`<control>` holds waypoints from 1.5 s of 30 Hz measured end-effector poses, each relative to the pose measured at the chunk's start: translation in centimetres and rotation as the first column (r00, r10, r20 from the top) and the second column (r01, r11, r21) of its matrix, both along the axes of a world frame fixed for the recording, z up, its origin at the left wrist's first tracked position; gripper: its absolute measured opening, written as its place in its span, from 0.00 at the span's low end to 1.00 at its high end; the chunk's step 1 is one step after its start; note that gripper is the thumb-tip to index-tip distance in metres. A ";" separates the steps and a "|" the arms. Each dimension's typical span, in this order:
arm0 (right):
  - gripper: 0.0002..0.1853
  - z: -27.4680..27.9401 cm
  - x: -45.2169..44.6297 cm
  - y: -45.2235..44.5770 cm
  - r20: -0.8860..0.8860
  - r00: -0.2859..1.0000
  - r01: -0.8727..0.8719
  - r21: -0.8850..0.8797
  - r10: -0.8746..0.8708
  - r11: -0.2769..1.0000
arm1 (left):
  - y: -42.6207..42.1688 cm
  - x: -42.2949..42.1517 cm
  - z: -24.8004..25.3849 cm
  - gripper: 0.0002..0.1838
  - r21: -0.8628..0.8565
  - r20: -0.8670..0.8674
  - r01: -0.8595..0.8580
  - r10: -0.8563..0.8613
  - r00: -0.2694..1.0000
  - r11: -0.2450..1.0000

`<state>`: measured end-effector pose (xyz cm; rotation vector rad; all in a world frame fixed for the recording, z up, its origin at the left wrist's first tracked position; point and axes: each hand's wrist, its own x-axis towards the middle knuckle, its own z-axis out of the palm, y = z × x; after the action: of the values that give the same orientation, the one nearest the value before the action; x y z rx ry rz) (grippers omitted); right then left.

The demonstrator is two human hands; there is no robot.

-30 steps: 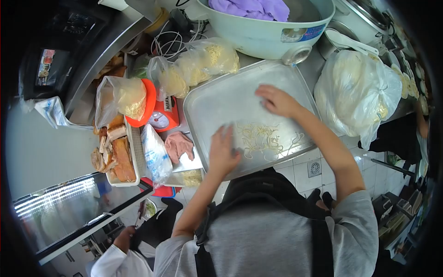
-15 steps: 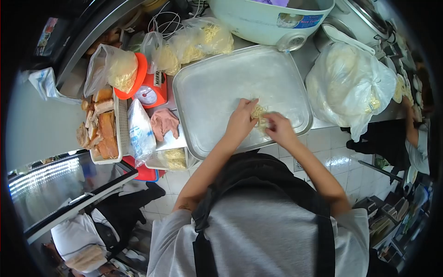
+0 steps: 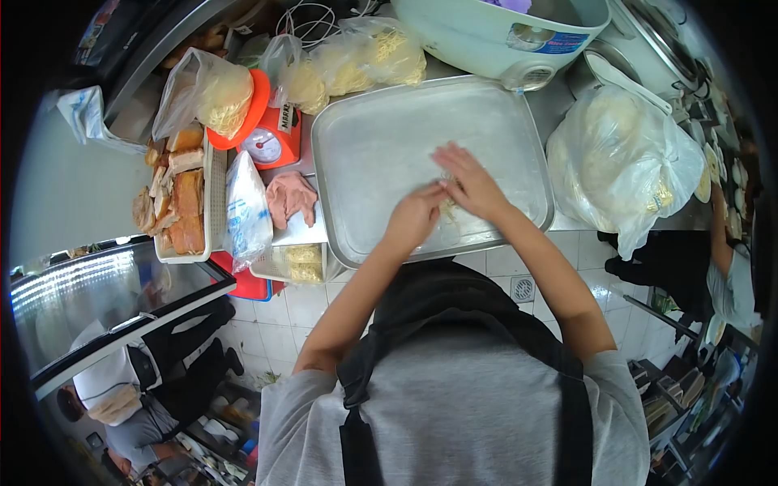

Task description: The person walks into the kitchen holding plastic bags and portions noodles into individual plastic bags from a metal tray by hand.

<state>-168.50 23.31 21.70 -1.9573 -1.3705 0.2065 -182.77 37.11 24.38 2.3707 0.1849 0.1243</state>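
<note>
Over the large metal tray, a small bunch of yellow noodles shows between my two hands, mostly covered by them. My left hand is closed, its curled fingers around part of the noodles. Crossing just above the left fingertips, my right hand is stretched out flat, slightly blurred, with its fingers pointing up and left. Both hands are near the front half of the tray, touching or nearly touching each other.
Bags of noodles line the tray's back left, beside a red scale. A basket of roasted meat stands left. On the right sits a bulging plastic bag; a rice cooker is behind. Other people are at both sides.
My right hand has moved up and left and opened flat over the noodles. My left hand has shifted slightly down and left. The view has shifted a little.
</note>
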 end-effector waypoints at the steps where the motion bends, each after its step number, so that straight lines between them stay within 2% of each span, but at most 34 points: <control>1: 0.23 0.4 -0.8 0.1 -0.106 0.991 -0.086 0.012 0.087 0.996 | -0.8 -0.6 1.4 0.22 -0.103 -0.069 0.057 -0.064 0.996 0.993; 4: 0.25 1.7 -2.4 -1.9 -0.347 0.914 -0.229 -0.017 0.209 0.973 | 0.1 -4.2 1.0 0.17 -0.086 0.215 -0.156 0.171 0.961 0.984; 8: 0.27 2.7 -4.5 -2.5 -0.140 0.959 -0.251 -0.002 0.248 0.968 | 2.0 -9.4 1.4 0.17 0.005 0.134 -0.266 0.263 0.956 0.964; 11: 0.25 2.0 -5.7 0.0 0.082 0.919 -0.386 -0.009 0.385 0.922 | 2.1 -11.1 0.9 0.16 0.116 0.142 -0.274 0.257 0.956 0.955; 14: 0.17 -0.1 -5.2 1.6 0.099 0.881 -0.470 0.073 0.463 0.879 | 2.2 -12.0 1.1 0.15 0.214 0.215 -0.348 0.304 0.928 0.913; 17: 0.10 -1.0 -1.9 1.4 0.310 0.890 -0.337 -0.044 0.334 0.940 | 3.2 -13.3 0.3 0.15 0.287 0.289 -0.420 0.340 0.895 0.861; 19: 0.08 -0.5 0.9 1.6 0.390 0.909 -0.200 0.105 0.145 0.974 | 4.0 -13.7 0.8 0.15 0.277 0.323 -0.476 0.386 0.864 0.835; 21: 0.07 -1.0 3.3 1.9 0.369 0.929 -0.036 -0.004 0.035 0.999 | 5.2 -14.1 1.5 0.16 0.269 0.373 -0.534 0.425 0.825 0.801; 24: 0.09 -1.4 6.1 2.7 0.373 0.924 0.072 0.047 -0.084 0.996 | 8.4 -13.5 3.5 0.16 0.201 0.475 -0.635 0.493 0.729 0.746; 26: 0.12 -0.9 6.5 3.3 0.074 0.958 0.279 -0.031 -0.277 0.960 | 11.9 -13.2 5.7 0.15 0.077 0.549 -0.727 0.580 0.601 0.682; 27: 0.14 -0.5 6.6 4.0 -0.072 0.925 0.366 -0.097 -0.374 0.925 | 14.9 -13.1 6.9 0.15 0.132 0.663 -0.766 0.519 0.539 0.629; 28: 0.15 0.4 6.7 5.2 -0.272 0.875 0.376 -0.137 -0.399 0.917 | 18.3 -12.9 8.4 0.15 0.177 0.760 -0.805 0.441 0.477 0.566; 29: 0.17 2.4 6.6 6.5 -0.458 0.786 0.376 -0.181 -0.416 0.909 | 21.2 -12.6 10.5 0.14 0.094 0.793 -0.813 0.451 0.410 0.575; 30: 0.18 4.6 6.3 7.8 -0.622 0.657 0.370 -0.227 -0.426 0.901 | 23.4 -12.0 13.1 0.14 0.011 0.819 -0.811 0.460 0.344 0.585; 32: 0.19 11.3 4.5 12.0 -0.794 0.578 0.260 -0.039 -0.188 0.965 | 25.4 -10.1 19.0 0.15 -0.082 0.777 -0.805 0.543 0.317 0.587; 34: 0.19 17.9 2.3 16.9 -0.821 0.559 0.293 0.066 -0.115 0.954 | 30.5 -8.5 20.0 0.16 0.102 0.733 -0.802 0.501 0.460 0.588; 35: 0.20 21.1 0.9 19.4 -0.825 0.564 0.271 0.165 -0.017 0.948 | 32.5 -7.9 20.7 0.16 0.195 0.706 -0.787 0.474 0.527 0.585; 38: 0.20 27.5 -2.0 26.6 -0.754 0.614 0.175 0.420 0.235 0.890 | 35.2 -6.0 21.0 0.20 0.190 0.298 -0.535 0.471 0.830 0.823; 40: 0.20 29.2 -3.7 31.6 -0.666 0.696 0.161 0.509 0.269 0.845 | 35.5 -5.2 20.5 0.26 -0.118 0.180 -0.486 0.500 0.847 0.866; 41: 0.19 29.4 -4.6 33.8 -0.600 0.742 0.147 0.579 0.298 0.802 | 35.3 -5.0 20.2 0.29 -0.272 0.111 -0.457 0.499 0.860 0.847; 42: 0.19 29.3 -5.3 35.9 -0.531 0.784 0.126 0.643 0.322 0.756 | 35.2 -4.9 20.1 0.32 -0.259 0.159 -0.431 0.478 0.864 0.865; 44: 0.18 27.4 -5.8 39.2 -0.436 0.877 0.168 0.671 0.201 0.723 | 35.2 -4.9 19.8 0.39 -0.233 0.255 -0.393 0.446 0.858 0.889; 45: 0.18 26.8 -6.5 40.2 -0.368 0.916 0.164 0.704 0.157 0.691 | 35.6 -4.7 19.6 0.46 -0.346 0.292 -0.297 0.403 0.868 0.890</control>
<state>-175.01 63.52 48.50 -1.1515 -0.9523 0.0387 -187.48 72.69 43.94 1.9560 0.4322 0.6564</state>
